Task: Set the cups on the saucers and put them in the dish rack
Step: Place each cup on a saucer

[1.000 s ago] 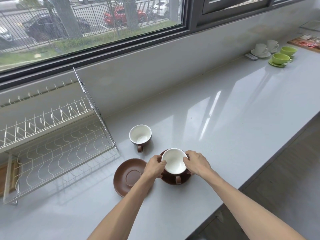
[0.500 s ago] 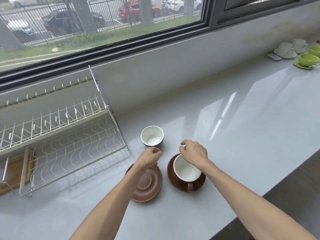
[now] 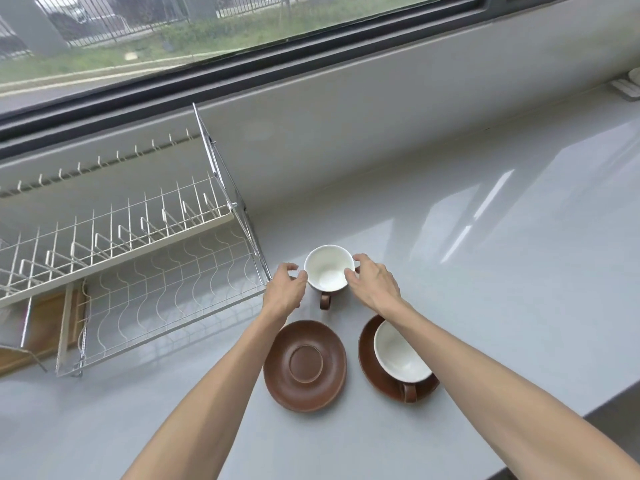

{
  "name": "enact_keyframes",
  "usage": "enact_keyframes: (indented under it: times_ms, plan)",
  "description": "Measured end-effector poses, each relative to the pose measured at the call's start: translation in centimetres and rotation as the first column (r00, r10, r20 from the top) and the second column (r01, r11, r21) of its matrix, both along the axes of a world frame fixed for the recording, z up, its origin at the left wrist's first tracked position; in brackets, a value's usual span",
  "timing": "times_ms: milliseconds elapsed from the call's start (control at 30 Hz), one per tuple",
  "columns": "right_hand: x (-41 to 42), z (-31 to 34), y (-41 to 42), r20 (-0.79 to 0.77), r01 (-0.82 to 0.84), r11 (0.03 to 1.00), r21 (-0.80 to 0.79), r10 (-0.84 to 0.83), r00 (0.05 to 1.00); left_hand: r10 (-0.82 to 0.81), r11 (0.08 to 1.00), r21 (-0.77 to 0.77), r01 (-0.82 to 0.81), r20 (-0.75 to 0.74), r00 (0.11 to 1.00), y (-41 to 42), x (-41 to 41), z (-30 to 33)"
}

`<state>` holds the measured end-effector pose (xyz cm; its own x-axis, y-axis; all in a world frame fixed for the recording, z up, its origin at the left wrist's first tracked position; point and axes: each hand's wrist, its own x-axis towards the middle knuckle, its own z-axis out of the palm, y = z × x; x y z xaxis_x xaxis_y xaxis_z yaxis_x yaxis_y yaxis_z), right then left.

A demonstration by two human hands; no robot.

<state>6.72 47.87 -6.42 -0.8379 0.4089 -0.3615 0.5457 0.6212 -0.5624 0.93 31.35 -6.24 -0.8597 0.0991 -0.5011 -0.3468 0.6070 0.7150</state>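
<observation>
Flanking cup (image 3: 329, 268) | left hand (image 3: 283, 292), right hand (image 3: 372, 284): grips released, fingertips at rim; empty saucer (image 3: 304, 365) near

Two cups, glossy white inside and brown outside with brown handles, one on the counter (image 3: 328, 268) and one on a saucer (image 3: 400, 356), share a pale grey countertop (image 3: 485, 289) with two matte brown saucers, one bare (image 3: 304, 365) and one under a cup (image 3: 372, 370). The dish rack (image 3: 138, 271) pairs cream-white upright prongs with a wavy-patterned wire shelf. Green grass (image 3: 207, 43) shows beyond the dark-framed window (image 3: 311, 60).
</observation>
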Motion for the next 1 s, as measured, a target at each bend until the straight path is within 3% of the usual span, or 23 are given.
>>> enact_keyframes:
  times_ms: [367, 1000]
  plan:
    - [-2.2, -1.9, 0.2, 0.031, 0.063, 0.987, -0.151, -0.059, 0.998, 0.029, 0.984, 0.169, -0.047, 0.102, 0.994, 1.0, -1.2, -2.2]
    - [0.7, 1.1, -2.5, -0.053, 0.054, 0.992, -0.111, -0.060, 0.997, 0.025, 0.989, 0.143, -0.029, 0.031, 0.999, -1.2, 1.5, 1.2]
